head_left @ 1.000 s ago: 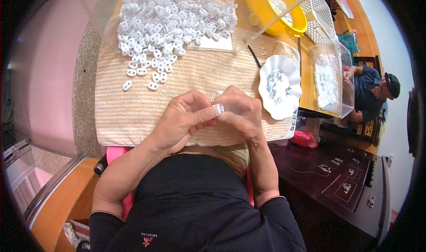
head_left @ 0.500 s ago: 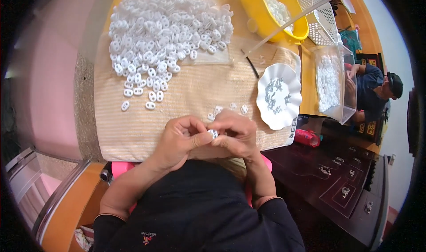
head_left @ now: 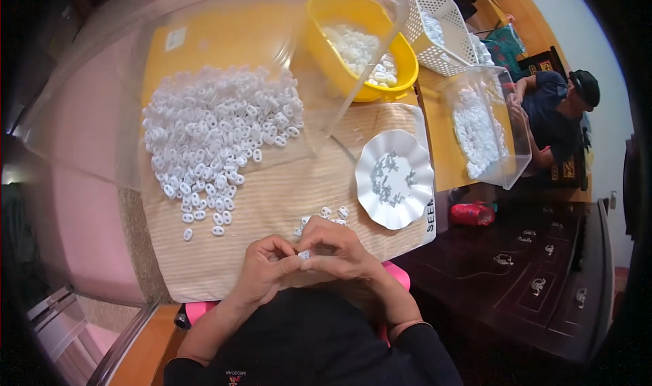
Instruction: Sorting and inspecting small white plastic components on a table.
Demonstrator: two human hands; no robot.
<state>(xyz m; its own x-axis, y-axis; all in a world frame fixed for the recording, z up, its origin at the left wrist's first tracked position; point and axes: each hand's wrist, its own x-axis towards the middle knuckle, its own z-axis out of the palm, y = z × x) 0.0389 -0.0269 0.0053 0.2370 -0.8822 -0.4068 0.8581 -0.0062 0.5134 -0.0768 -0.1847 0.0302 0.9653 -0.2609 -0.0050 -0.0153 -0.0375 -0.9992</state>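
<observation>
A small white plastic piece (head_left: pixel 304 255) sits pinched between both grips at the desk's near edge, left hand (head_left: pixel 266 272) and right hand (head_left: pixel 339 251) closed on it from either side. A few loose pieces (head_left: pixel 324 214) lie just beyond the right hand; the big pile (head_left: pixel 217 131) lies farther, toward the far left corner.

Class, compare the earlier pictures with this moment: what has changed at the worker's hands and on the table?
The left hand and right hand stay pressed together on one small white piece, as before. The head camera has tipped, so everything sits lower in view. The white pile, scalloped dish and yellow bowl have not moved.
</observation>
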